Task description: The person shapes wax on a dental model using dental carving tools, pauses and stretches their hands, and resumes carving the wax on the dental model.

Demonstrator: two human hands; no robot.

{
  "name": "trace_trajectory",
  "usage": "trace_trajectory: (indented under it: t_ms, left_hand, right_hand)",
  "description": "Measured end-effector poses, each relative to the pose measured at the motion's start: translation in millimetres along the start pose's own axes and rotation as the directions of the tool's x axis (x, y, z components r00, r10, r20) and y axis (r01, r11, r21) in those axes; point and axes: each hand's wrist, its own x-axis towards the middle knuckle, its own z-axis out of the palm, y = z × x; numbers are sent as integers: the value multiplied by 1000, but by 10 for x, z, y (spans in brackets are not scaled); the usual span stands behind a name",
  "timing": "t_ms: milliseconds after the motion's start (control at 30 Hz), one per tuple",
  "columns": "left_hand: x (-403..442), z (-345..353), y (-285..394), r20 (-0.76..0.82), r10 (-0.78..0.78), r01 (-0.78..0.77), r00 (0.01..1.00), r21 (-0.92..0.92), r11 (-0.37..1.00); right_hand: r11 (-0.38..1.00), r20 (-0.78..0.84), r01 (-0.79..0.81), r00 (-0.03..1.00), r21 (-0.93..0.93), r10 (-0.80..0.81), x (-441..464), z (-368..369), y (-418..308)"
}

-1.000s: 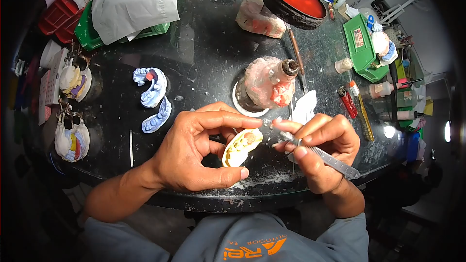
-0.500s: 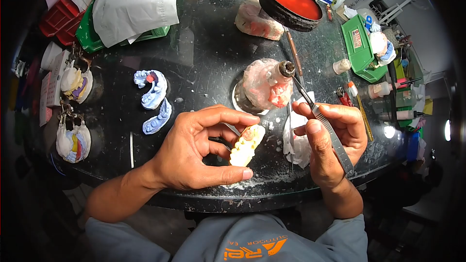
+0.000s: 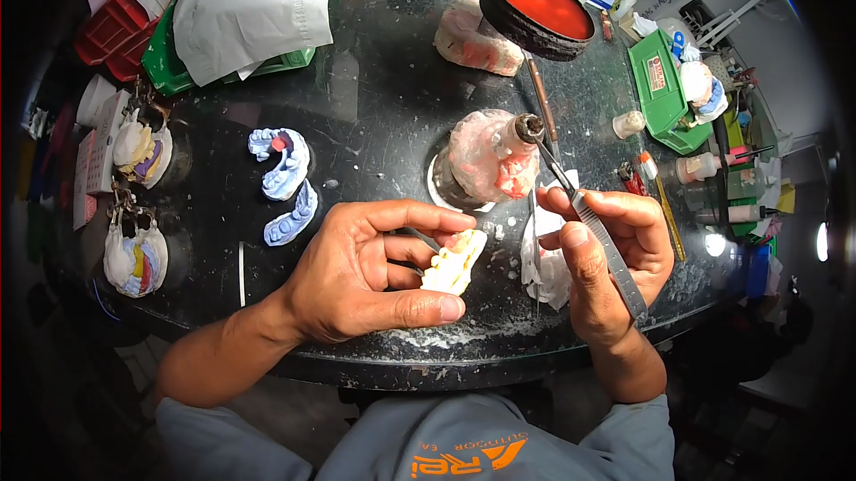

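Here, many things are spread over the dark table (image 3: 383,106). A lumpy pot smeared with pink (image 3: 486,156) is set just past the two hands, so the way straight back is partly blocked by it. Farther back, a round black tin filled with red (image 3: 538,4) is seen, near a stick with a brown handle (image 3: 541,93). Crumpled white paper (image 3: 551,280) is placed between the hands, and part of it is hidden by the right hand (image 3: 620,258). To the left, two blue tooth models (image 3: 290,178) are laid close together, near a thin white strip (image 3: 242,274). To the right, a red lighter (image 3: 634,180) is put beside a yellow stick (image 3: 670,218).

The yellow tooth model (image 3: 456,265) is held above the near part of the table by the left hand (image 3: 348,271), pinched between thumb and fingers. It is small, pale and bumpy, and it is lit brightly. Its far end is touched by a fingertip.

A long grey metal tool (image 3: 611,254) is gripped by the right hand. Its dark tip is pointed at the pot's top; whether they are touching cannot be told.
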Motion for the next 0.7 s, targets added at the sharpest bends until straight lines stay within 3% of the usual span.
trace_trajectory:
  t_ms: [167,400,500,600,700]
  left_hand:
    - [20,-21,-54,9,85,-85,996,54,995]
    - [48,-42,-110,7,206,-204,978,177,963]
    - [45,-38,-111,-10,215,-209,977,190,959]
    - [48,-31,-101,-9,217,-211,976,207,955]
    - [42,-34,-110,-3,215,-209,977,226,952]
  right_hand:
    - [1000,-13,0,1000,-9,0,-22,11,-16]
    - [996,201,82,975,45,-90,-50,28,44]
    - [991,248,131,961,-14,-124,-51,50,44]
    - [969,174,237,960,-76,-221,-22,32,-18]
    - [981,4,157,987,-110,-158,55,-68,-167]
